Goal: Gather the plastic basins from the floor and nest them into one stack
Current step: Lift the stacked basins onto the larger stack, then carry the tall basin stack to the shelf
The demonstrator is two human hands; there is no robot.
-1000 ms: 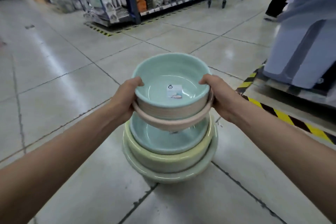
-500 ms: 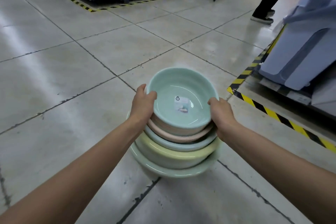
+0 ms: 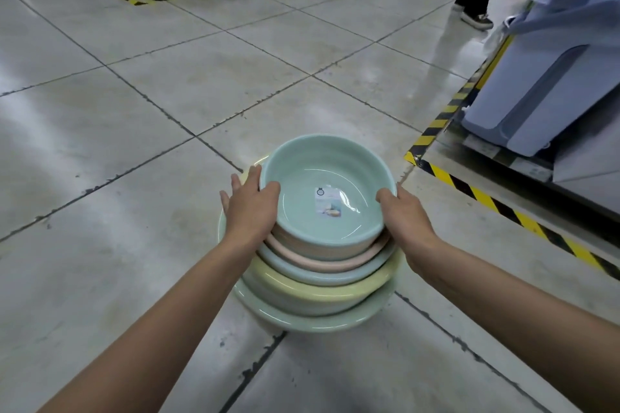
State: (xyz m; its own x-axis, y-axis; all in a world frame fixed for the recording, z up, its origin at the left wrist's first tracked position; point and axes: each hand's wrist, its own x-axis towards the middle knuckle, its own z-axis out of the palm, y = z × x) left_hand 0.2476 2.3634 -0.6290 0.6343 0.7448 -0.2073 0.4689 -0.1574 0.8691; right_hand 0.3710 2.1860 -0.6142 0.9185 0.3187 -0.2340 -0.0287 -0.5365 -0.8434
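The mint basin (image 3: pixel 327 198) and the pink basin (image 3: pixel 322 260) under it, held clear of the pile a second ago, now sit down inside the blue basin (image 3: pixel 322 277), so the stack (image 3: pixel 312 308) stands five deep on the tiled floor (image 3: pixel 134 245), at dead centre. I judge this nesting done bar letting go. My left hand (image 3: pixel 250 208), at the rim's 9 o'clock, has loosened: fingers straight and splayed, thumb on the lip. My right hand (image 3: pixel 404 216), at 3 o'clock, grips the rim, thumb over it. Both forearms reach forward. Hazard tape (image 3: pixel 483 198) runs at 3 o'clock, a blue-grey bin (image 3: pixel 543 84) stands at 2.
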